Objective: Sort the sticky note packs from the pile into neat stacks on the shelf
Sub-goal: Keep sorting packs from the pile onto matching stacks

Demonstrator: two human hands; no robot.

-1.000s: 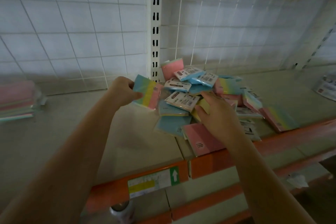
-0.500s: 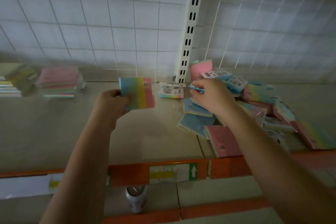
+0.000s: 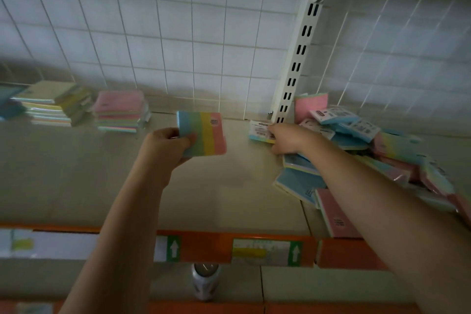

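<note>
Head view: left hand grips a rainbow-striped sticky note pack above the shelf — mid-air, btwn pink stack & pile. Right hand pinches a label-side-up pack lying on the shelf at the pile's left edge.

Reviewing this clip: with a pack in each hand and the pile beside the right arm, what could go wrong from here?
The right forearm lies over the loose pile, so pulling back may drag packs off the shelf edge. The left hand grips the rainbow pack by one corner only; it could slip. The right hand pinches the white-labelled pack near the upright post and may snag there.
</note>
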